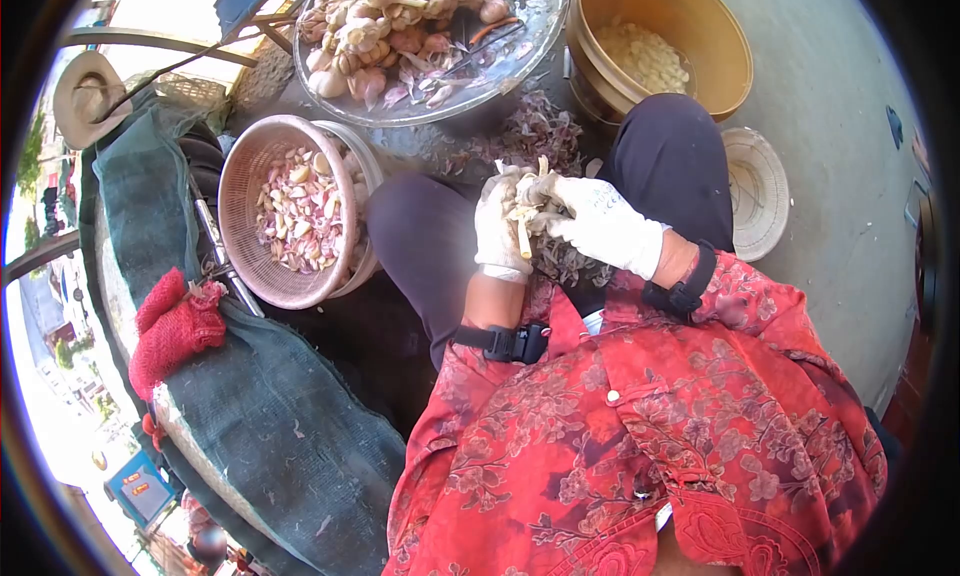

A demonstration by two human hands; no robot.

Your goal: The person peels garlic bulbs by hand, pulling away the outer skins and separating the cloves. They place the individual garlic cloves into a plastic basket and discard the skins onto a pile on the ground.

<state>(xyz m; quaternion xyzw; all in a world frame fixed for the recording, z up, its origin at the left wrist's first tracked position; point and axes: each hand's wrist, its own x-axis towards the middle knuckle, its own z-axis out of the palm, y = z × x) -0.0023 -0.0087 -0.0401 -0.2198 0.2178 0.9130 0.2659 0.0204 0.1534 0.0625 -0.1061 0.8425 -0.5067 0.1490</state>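
Garlic in hand: a pale, papery head of garlic [524,204] with a dry stalk pointing down, held over the person's lap, between the knees of the dark trousers [425,231].
Left grip: the left hand [500,238], in a white knitted glove, is curled shut around the near left side of the head of garlic, cupping it from below.
Right grip: the right hand [602,226], gloved the same way, is closed on the other side, its fingertips pressed into the top of the bulb; the two hands touch.
Wrists: a black strap with a small device [512,343] sits on the left forearm, and another black strap [685,291] on the right, just above the cuffs of a red flowered shirt [640,446].
Just beyond the hands: a heap of purplish loose garlic skins [540,131] on the grey concrete floor [840,116].
Left of the knee: a round pink plastic basket [236,181] holding split, unpeeled cloves, nested in a white bowl.
Far side, middle: a wide clear round tray [335,104] piled with whole garlic bulbs.
Far side, right: a deep brass-coloured bowl [722,46] with peeled white cloves at its bottom.
Right of the knee: a small white woven dish [758,191], lying near the brass-coloured bowl.
Left edge: a red mesh sack [172,328] lying on dark green netting [260,406], with a straw hat [85,91] further off.
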